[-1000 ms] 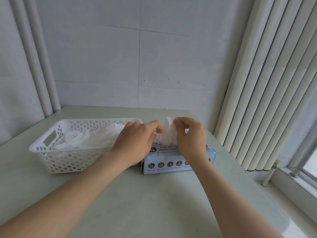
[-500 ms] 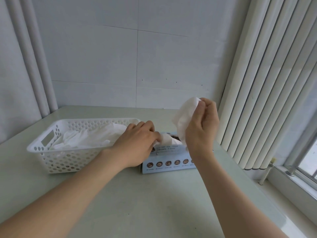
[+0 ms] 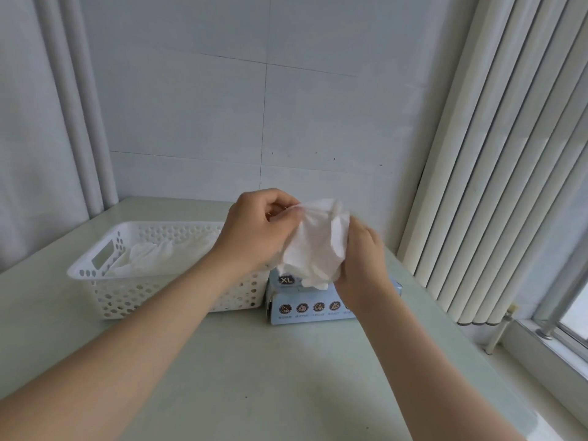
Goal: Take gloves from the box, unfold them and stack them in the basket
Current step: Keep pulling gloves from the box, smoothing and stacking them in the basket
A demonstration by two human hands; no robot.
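Observation:
A crumpled white glove (image 3: 318, 243) hangs in the air above the light blue glove box (image 3: 305, 308), which is marked XL. My left hand (image 3: 254, 230) pinches the glove's upper left edge. My right hand (image 3: 362, 256) grips its right side, fingers hidden behind the glove. Left of the box stands a white perforated basket (image 3: 127, 291) with several white gloves (image 3: 159, 256) lying flat inside. More white glove material sticks out of the box's top opening, under the held glove.
Everything sits on a pale green table (image 3: 270, 377) in a corner of white tiled walls. Vertical blinds (image 3: 496, 154) hang close on the right, with a window sill and frame (image 3: 553, 338) below them. White pipes (image 3: 79, 106) run up the left wall.
My right hand pulled a glove up out of the box, then came down a little. My left hand left the box top and rose to pinch the glove's other side.

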